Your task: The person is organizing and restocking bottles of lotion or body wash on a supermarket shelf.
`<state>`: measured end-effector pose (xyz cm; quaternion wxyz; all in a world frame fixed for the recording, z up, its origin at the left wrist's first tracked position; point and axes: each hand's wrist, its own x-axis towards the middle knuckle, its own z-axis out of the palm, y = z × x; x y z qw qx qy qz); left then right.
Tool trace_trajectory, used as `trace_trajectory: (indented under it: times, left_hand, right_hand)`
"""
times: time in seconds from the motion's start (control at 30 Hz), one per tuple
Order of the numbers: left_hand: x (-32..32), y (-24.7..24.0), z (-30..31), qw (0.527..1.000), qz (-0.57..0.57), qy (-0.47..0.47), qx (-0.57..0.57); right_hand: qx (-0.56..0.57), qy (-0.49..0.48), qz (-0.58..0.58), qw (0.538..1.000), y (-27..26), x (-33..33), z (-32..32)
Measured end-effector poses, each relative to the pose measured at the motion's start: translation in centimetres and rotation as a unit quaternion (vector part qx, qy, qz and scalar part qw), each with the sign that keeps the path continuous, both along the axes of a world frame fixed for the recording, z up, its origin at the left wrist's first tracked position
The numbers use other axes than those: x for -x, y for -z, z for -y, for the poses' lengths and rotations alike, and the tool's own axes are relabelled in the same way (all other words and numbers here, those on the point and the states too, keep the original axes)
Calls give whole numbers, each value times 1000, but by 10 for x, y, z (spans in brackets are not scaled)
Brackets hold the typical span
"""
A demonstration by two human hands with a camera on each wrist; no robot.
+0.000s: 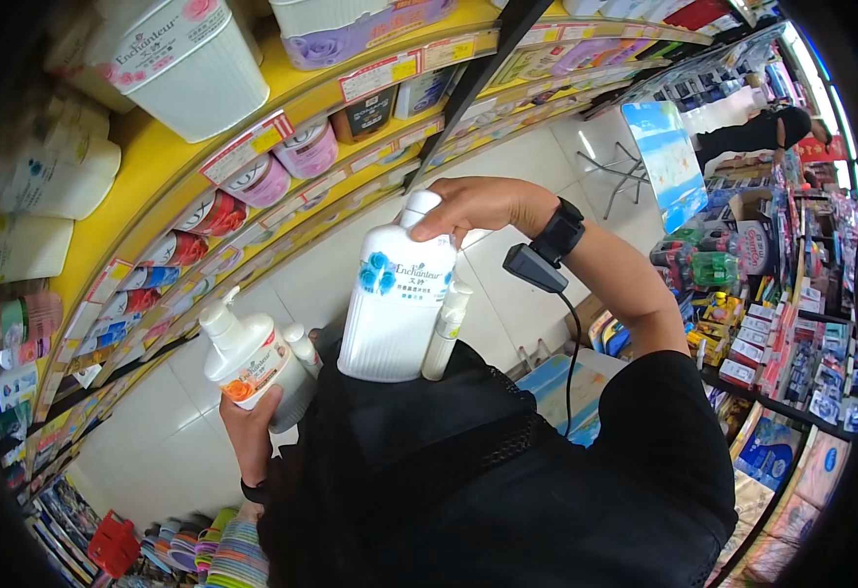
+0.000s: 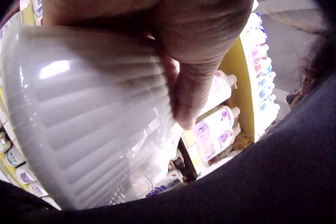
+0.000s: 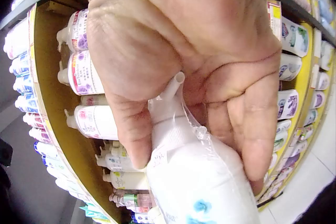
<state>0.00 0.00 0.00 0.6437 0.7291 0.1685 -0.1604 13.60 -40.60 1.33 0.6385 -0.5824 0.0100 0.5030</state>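
Note:
My right hand (image 1: 488, 208) grips a white pump bottle with blue flowers (image 1: 395, 323) by its neck. In the right wrist view the pump spout (image 3: 179, 78) points into my palm, and clear wrap shows at the neck. A small white bottle (image 1: 444, 338) stands against its side. My left hand (image 1: 249, 431) holds a second white pump bottle, with an orange flower (image 1: 258, 363), thumb on its front. Another small bottle (image 1: 301, 345) sits beside that one. The left wrist view shows this bottle's ribbed body (image 2: 89, 113) under my fingers; its label is mostly hidden there.
Curved yellow shelves (image 1: 155, 157) hold tubs and bottles along the left. More pump bottles (image 3: 92, 121) line the shelf behind my right hand. A folding table (image 1: 664, 162) stands on the tiled floor, with a person (image 1: 762, 135) beyond. Packed goods (image 1: 772, 343) fill the right side.

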Motion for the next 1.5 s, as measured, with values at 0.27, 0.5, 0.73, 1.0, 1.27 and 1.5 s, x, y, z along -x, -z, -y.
trace_trajectory:
  times: [0.27,0.5,0.73,1.0,1.27,1.5]
  left_hand:
    - [0,-1,4,999,8,-18,31]
    - [-1,-2,4,999,12,-6,39]
    - [1,-5,3,997,44,-29,65]
    - [9,-10,-20,992,62,-64,86]
    - [13,-5,-65,988,88,-83,96]
    - [14,-6,-109,985,95,-90,117]
  right_hand:
    - [-3,-2,6,1000,3,0,1]
    - [43,-17,87,995,-11,1,-1]
    - [115,-116,248,955,-72,-8,-25]
    - [167,-175,394,887,-164,-29,-75]
    - [212,-170,481,834,-233,-41,-142]
    - [216,-124,484,839,-260,-49,-183]
